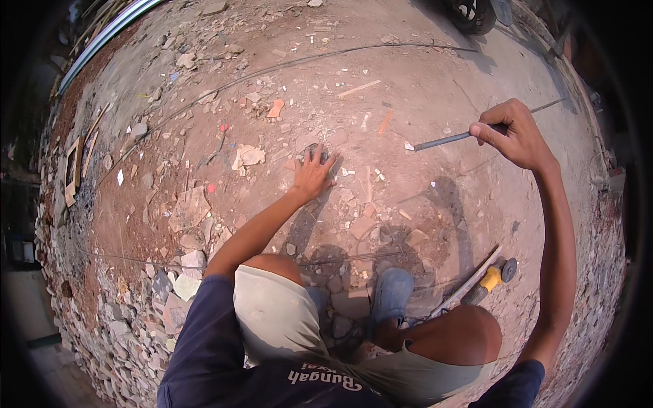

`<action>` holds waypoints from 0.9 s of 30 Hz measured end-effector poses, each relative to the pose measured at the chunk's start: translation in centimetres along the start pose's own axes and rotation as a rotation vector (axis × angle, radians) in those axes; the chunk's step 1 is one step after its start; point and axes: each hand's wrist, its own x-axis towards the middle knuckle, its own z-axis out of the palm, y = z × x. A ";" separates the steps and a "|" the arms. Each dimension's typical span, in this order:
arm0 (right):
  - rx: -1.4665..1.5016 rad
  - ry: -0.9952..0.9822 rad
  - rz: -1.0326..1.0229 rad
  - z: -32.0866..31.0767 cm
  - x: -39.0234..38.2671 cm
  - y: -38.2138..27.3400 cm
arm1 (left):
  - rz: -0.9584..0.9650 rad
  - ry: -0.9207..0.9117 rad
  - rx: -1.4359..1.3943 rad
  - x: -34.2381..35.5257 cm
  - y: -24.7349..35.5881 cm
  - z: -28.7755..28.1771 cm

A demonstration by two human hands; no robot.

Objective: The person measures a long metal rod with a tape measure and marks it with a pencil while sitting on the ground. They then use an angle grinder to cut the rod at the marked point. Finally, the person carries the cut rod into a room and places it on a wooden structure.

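Observation:
My right hand [513, 132] is raised at the right, its fingers closed round a thin grey metal rod [442, 141]. The rod's thicker end points left, beside a small white chip [409, 145]; a thinner length shows beyond my hand. My left hand [314, 175] reaches down to the dusty ground with its fingers spread. Its fingertips rest at a dark, roundish lump [314, 151], partly hidden by them. Around that hand lie broken stones and tile pieces, among them a pale flat chunk [248, 156].
A yellow angle grinder [490, 277] lies beside a pale strip [469, 282] near my right knee. Rubble [129, 326] covers the lower left. A long dark cable [286, 64] crosses the far ground. A wheel [473, 17] stands at the far right. My shoe [392, 296] is below.

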 end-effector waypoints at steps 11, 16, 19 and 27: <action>0.240 -0.050 0.189 -12.0 -6.5 3.2 | -0.467 -0.252 -0.383 -8.5 -1.1 -14.5; 0.479 0.238 0.564 -20.7 -18.0 -4.4 | -0.500 -0.866 -0.070 -23.6 3.6 -33.4; 0.564 0.068 1.115 -24.1 -25.6 -9.9 | -0.189 -1.272 -0.194 -24.2 10.0 -47.2; 0.860 0.475 2.145 -24.8 -42.0 -21.9 | -0.344 -1.208 -0.292 2.1 24.2 -59.7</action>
